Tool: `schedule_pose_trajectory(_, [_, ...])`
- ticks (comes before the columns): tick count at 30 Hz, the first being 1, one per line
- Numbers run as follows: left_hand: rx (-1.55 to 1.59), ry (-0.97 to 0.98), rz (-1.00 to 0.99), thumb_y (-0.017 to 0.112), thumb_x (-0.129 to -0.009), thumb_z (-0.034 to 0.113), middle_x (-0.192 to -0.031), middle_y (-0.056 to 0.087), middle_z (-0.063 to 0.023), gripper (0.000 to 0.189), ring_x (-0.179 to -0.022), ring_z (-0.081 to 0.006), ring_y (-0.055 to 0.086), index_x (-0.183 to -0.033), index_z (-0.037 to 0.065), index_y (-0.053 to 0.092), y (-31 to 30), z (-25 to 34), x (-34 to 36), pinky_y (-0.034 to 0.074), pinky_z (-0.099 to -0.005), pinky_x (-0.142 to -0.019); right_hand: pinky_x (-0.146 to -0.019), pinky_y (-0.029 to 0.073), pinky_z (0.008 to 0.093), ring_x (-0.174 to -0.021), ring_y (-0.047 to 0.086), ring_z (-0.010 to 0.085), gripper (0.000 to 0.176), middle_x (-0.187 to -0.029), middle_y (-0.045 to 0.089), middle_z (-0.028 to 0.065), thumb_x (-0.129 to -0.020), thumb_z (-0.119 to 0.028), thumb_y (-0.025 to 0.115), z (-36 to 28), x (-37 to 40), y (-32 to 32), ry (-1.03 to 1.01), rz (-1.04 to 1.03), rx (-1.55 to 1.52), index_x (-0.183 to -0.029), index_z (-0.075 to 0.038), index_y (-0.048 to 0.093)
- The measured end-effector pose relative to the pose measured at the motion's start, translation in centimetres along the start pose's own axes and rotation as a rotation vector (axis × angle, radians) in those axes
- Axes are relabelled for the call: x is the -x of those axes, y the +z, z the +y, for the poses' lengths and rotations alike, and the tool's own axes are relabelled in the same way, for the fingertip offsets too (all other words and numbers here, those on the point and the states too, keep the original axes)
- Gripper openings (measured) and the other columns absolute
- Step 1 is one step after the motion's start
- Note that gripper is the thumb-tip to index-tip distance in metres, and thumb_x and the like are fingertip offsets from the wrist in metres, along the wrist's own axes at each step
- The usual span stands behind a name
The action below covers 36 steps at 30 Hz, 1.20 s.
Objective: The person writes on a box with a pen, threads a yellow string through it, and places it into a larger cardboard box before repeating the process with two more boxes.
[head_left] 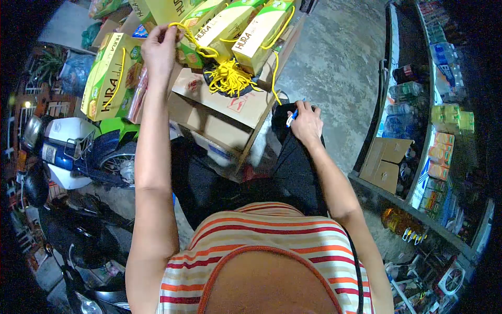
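My left hand is raised at the upper left, fingertips pinched on a yellow cord that loops over toward the boxes. On my knee rests my right hand, its fingers closed around a slim blue-and-white object whose kind I cannot make out. A tangled bundle of yellow cords lies on the cardboard box in front of me. Behind it stand yellow-green HURA boxes, some with yellow cord handles. Another HURA box with a cord handle stands left of my left forearm.
A motorcycle is parked on the left. To the right stand shelves with water bottles, packaged goods and an open carton. Bare concrete floor runs between the boxes and the shelves.
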<state>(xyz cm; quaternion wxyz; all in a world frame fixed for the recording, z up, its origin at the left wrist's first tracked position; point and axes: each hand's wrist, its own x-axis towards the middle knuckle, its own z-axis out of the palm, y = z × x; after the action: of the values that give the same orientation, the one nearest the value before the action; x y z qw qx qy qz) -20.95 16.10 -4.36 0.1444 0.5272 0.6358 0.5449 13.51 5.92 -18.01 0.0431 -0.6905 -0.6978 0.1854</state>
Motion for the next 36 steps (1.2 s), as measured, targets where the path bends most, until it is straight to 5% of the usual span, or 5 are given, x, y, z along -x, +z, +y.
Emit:
schedule_pose_trajectory(7, [-0.315, 0.076, -0.212, 0.064, -0.084, 0.035, -0.079, 0.071, -0.0131, 0.037, -0.074, -0.0182, 0.068, -0.099, 0.002, 0.07, -0.2, -1.6, -1.4, 0.052, -0.0306, -0.07, -0.09, 0.048, 0.0515, -0.117, 0.047, 0.0438, 0.04, -0.119, 0.058, 0.0127, -0.084, -0.033, 0.063, 0.3, 0.1, 0.3, -0.009, 0.015, -0.002, -0.116, -0.01, 0.056])
schedule_pose_trajectory(16, [-0.138, -0.234, -0.297, 0.062, -0.093, 0.031, -0.068, 0.057, 0.0043, 0.028, -0.06, -0.0025, 0.047, -0.095, 0.005, 0.07, -1.4, 2.9, 2.2, 0.036, -0.0189, -0.053, -0.088, 0.049, 0.0538, -0.116, 0.047, 0.0454, 0.041, -0.118, 0.059, 0.0126, -0.085, -0.036, 0.062, 0.5, 0.5, 0.2, -0.014, 0.057, -0.008, -0.117, -0.011, 0.057])
schedule_pose_trajectory(26, [0.207, -0.506, -0.601, 0.052, -0.099, 0.03, -0.071, 0.059, 0.0012, 0.029, -0.064, -0.0078, 0.06, -0.099, 0.004, 0.065, -1.1, 4.8, 13.4, 0.051, -0.0225, -0.058, -0.09, 0.045, 0.0552, -0.116, 0.049, 0.0439, 0.027, -0.116, 0.06, 0.0174, -0.097, -0.031, 0.047, 2.7, 1.0, 1.1, -0.089, 0.204, -0.329, -0.113, -0.012, 0.057])
schedule_pose_trajectory(32, [0.128, -0.346, -0.578, 0.057, -0.096, 0.024, -0.071, 0.059, -0.0002, 0.024, -0.068, -0.0074, 0.059, -0.099, 0.002, 0.067, 0.2, 5.9, 19.0, 0.051, -0.0249, -0.059, -0.079, 0.052, 0.0342, -0.09, 0.069, 0.0265, 0.027, -0.102, 0.07, 0.0147, -0.102, -0.026, 0.044, -2.2, 6.9, -4.2, -0.341, 0.045, -0.882, -0.109, -0.004, 0.057])
schedule_pose_trajectory(36, [-0.167, 0.229, -0.725, 0.059, -0.091, 0.015, -0.086, 0.065, -0.0133, 0.018, -0.079, -0.0276, 0.065, -0.101, 0.0, 0.064, 1.2, 7.5, 21.9, 0.051, -0.0368, -0.072, -0.077, 0.053, 0.0283, -0.084, 0.065, 0.0166, 0.029, -0.106, 0.068, 0.0105, -0.1, -0.027, 0.05, -5.2, 7.7, -3.1, -0.103, -0.367, -1.564, -0.108, -0.001, 0.059])
